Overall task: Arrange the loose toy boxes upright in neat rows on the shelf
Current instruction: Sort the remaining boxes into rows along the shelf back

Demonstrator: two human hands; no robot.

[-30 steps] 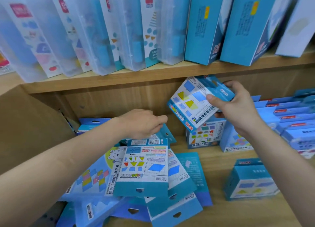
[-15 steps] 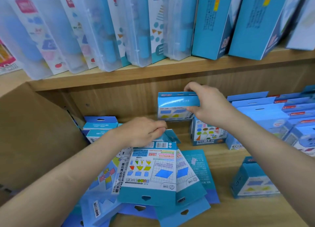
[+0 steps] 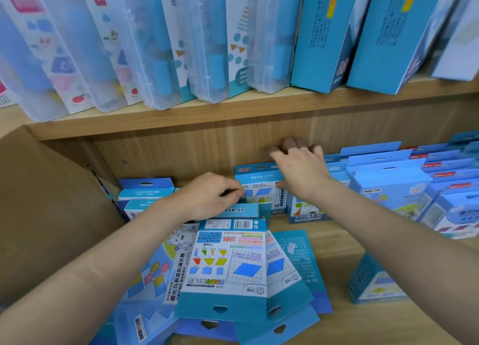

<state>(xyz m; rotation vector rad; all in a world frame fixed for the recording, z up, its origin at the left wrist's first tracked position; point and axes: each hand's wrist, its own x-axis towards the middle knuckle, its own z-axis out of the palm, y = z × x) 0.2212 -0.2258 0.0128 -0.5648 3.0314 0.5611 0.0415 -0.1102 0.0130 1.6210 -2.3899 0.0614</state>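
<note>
A heap of loose blue toy boxes (image 3: pixel 225 267) lies flat on the lower wooden shelf (image 3: pixel 337 326), front centre. My left hand (image 3: pixel 207 195) curls its fingers over the far end of a box (image 3: pixel 241 211) at the heap's back. My right hand (image 3: pixel 300 171) rests over the top of a blue box (image 3: pixel 256 186) standing upright against the back panel, thumb at its front face. One more box (image 3: pixel 373 282) stands alone at the right front.
Upright rows of blue boxes (image 3: pixel 404 178) fill the right of the lower shelf, and a few stand at the back left (image 3: pixel 145 191). A brown side panel (image 3: pixel 46 215) closes the left. The upper shelf (image 3: pixel 233 111) carries clear plastic cases and tall blue cartons.
My right hand has carried its box from mid-air down and back, and it now stands upright at the back panel. My left hand has stayed on the heap.
</note>
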